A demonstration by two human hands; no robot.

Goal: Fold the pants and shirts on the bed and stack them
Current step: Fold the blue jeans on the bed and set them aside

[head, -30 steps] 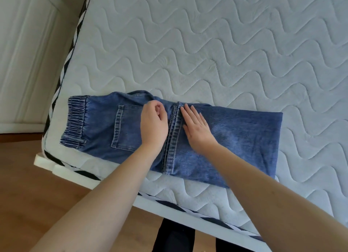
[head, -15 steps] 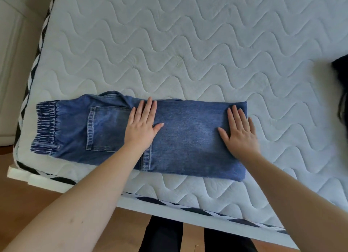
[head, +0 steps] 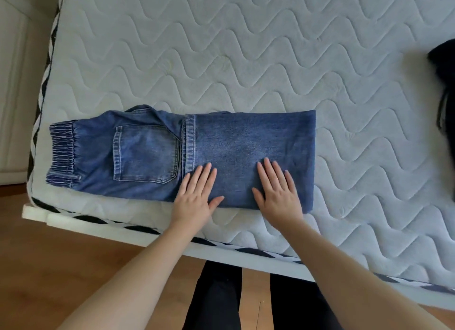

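At the far left stands a pale wall [head: 14, 83], and below it the wooden floor [head: 61, 255] runs along the near side of the bed. The mattress [head: 246, 46], white and quilted in wavy lines, fills most of the view; a black-and-white patterned edge band [head: 41, 93] follows its left side and near side, above a white bed frame [head: 73, 222].

The jeans [head: 246, 142] lie flat on the mattress close to its near edge, folded lengthwise and with the legs folded back over themselves. The elastic waistband [head: 62, 154] points left, almost at the mattress's left edge; a back pocket [head: 145, 152] faces up just right of it, and the leg hem [head: 189, 142] crosses the denim just right of the pocket. The fold forms the right end of the bundle.

The left hand [head: 194, 196] rests palm down on the near edge of the jeans, just right of the hem, its fingers [head: 205, 174] straight, close together and holding nothing. The right hand [head: 277, 194] lies the same way nearer the right end, fingers straight and slightly spread, pressing the cloth. The hands are apart, with bare denim between them.

At the right edge of the view a dark garment [head: 443, 66] lies on the mattress, well apart from the jeans and mostly cut off. Below, the person's dark trouser legs [head: 216, 300] stand on the floor beside the bed.
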